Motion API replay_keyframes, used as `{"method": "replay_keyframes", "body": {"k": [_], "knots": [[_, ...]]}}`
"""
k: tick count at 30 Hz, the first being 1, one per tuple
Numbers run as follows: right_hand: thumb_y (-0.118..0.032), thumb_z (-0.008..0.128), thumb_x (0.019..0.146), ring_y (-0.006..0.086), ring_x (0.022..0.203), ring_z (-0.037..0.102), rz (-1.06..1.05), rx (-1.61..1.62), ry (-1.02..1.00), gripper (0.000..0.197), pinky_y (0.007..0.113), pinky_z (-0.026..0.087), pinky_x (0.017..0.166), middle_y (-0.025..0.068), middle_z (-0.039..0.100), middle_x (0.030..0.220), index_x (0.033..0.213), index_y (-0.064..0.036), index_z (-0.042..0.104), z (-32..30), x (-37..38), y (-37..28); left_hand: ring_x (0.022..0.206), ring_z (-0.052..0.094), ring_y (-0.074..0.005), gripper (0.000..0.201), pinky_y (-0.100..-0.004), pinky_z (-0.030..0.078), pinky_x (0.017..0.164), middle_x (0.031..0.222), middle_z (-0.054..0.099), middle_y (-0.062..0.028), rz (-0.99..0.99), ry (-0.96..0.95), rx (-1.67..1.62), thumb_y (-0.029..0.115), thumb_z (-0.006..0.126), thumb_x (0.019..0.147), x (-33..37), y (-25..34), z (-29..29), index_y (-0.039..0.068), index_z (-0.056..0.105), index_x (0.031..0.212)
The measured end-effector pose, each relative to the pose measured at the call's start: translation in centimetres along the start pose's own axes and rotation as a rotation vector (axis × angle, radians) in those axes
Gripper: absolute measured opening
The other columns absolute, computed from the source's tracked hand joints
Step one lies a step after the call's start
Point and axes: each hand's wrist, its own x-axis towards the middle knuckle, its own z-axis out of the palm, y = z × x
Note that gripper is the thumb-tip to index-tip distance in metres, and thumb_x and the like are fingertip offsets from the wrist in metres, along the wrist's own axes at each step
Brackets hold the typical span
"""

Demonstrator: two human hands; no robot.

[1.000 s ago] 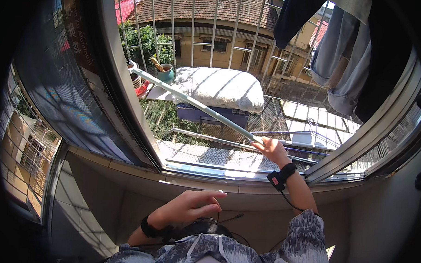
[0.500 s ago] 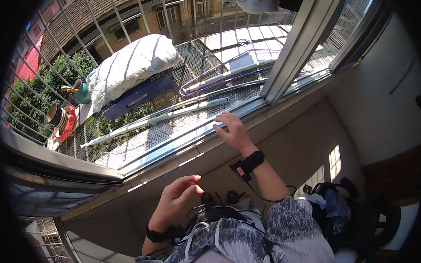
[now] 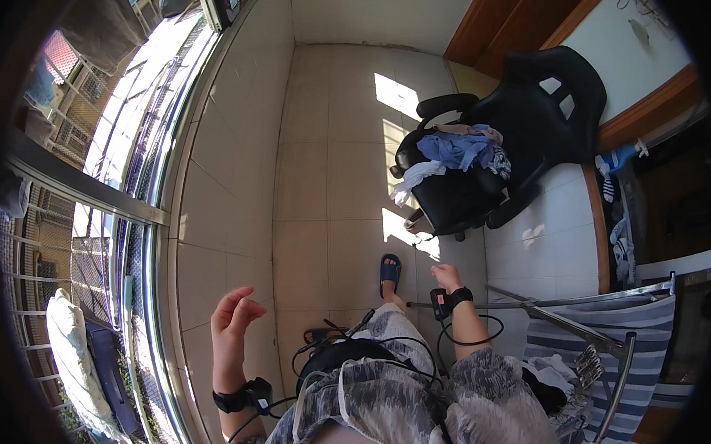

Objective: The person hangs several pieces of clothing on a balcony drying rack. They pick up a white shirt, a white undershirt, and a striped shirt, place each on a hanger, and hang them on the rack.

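My left hand (image 3: pixel 233 323) is raised near the window wall, its fingers loosely bent and apart, with nothing in it. Past the lower edge of the chair hangs my right hand (image 3: pixel 446 278), fingers curled in and nothing visible in them. Both wrists wear black straps with small boxes and cables. Ahead and to the right stands a black office chair (image 3: pixel 458 204). On its seat lies a crumpled pile of clothes (image 3: pixel 461 150), blue, white and pinkish. Neither hand touches the chair or the clothes.
A metal drying rack (image 3: pixel 629 341) with a grey striped cloth (image 3: pixel 594 336) stands close on my right, a clip hanger (image 3: pixel 589 365) beside it. Along the left run the window frame (image 3: pixel 83 183) and outside ledge, holding a white cushion (image 3: pixel 73 353). My slippered foot (image 3: pixel 389 276) rests on the tiled floor.
My view has turned right, from the window to the room with the chair. My right hand has left the window sill and its fingers have curled in. My left hand stays loosely bent.
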Motion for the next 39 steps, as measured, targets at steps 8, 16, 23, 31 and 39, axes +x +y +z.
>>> {"method": "replay_keyframes", "body": {"k": [8,16,23,31,39], "knots": [[-0.017,0.059,0.078,0.0082,0.047,0.046,0.112,0.392,-0.046,0.016,0.025,0.032,0.04,-0.0009,0.054,0.059,0.073,-0.0015,0.063,-6.1,13.4,-0.4,0.077,0.06,-0.0131,0.024,-0.0259,0.049,0.074,0.08,0.062,-0.005,-0.138,-0.091,-0.022,0.012,0.048,0.093,7.1,-1.8,13.5,-0.002,0.055,0.111],[-0.022,0.06,0.081,0.0087,0.065,0.056,0.196,0.358,-0.256,0.016,0.026,0.045,0.053,-0.0011,0.062,0.075,0.084,-0.0062,0.065,-7.8,30.3,-6.9,0.076,0.06,-0.0123,0.024,-0.0251,0.049,0.071,0.079,0.061,-0.0043,-0.298,0.125,-0.067,0.011,0.047,0.094,16.8,-3.3,27.1,-0.002,0.053,0.113],[-0.025,0.059,0.085,0.0184,0.099,0.056,0.463,0.848,-0.395,0.035,0.036,0.048,0.08,0.0068,0.057,0.112,0.116,-0.009,0.054,-6.6,40.8,-7.8,0.078,0.061,-0.0136,0.024,-0.0252,0.049,0.072,0.082,0.062,-0.0056,-0.417,0.11,0.039,0.011,0.048,0.093,24.2,-5.9,34.8,-0.002,0.053,0.113],[-0.034,0.067,0.08,0.0206,0.092,0.053,0.835,0.911,-0.198,0.046,0.043,0.045,0.086,0.0077,0.053,0.108,0.113,-0.0055,0.051,0.1,48.4,-4.5,0.079,0.061,-0.0147,0.025,-0.0268,0.05,0.075,0.084,0.063,-0.0071,-0.425,0.364,0.08,0.012,0.047,0.094,25.4,-3.9,35.1,-0.002,0.052,0.113],[-0.02,0.068,0.07,0.0215,0.1,0.056,0.81,1.386,-0.096,0.038,0.04,0.047,0.082,0.0067,0.058,0.106,0.104,-0.0094,0.055,2.3,52.9,-2.9,0.077,0.061,-0.0137,0.026,-0.0268,0.051,0.071,0.082,0.062,-0.0047,-0.404,0.554,0.146,0.016,0.045,0.096,24.5,-2.7,33.6,0.0,0.052,0.115]]}}
